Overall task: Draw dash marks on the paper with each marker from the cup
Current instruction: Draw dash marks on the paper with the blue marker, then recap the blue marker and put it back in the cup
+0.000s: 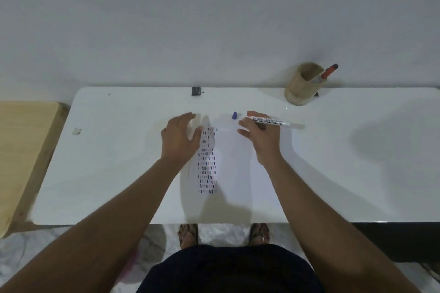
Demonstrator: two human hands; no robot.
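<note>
At frame centre, the right hand (258,137) pinches a marker (271,122) over the paper (238,162); the left hand (181,135) lies spread on its dashes (207,159). The cup (303,84) stands upper right.

A white sheet of paper (238,162) lies flat on the surface, its left part filled with columns of short dark blue and red dashes (207,162). A white marker (271,122) (black lettering along the barrel) is level above the sheet's far edge, its blue cap (235,115) lying just beside it. A tan cup (302,85) stands far right, holding a red marker (328,72) that leans rightward.
</note>
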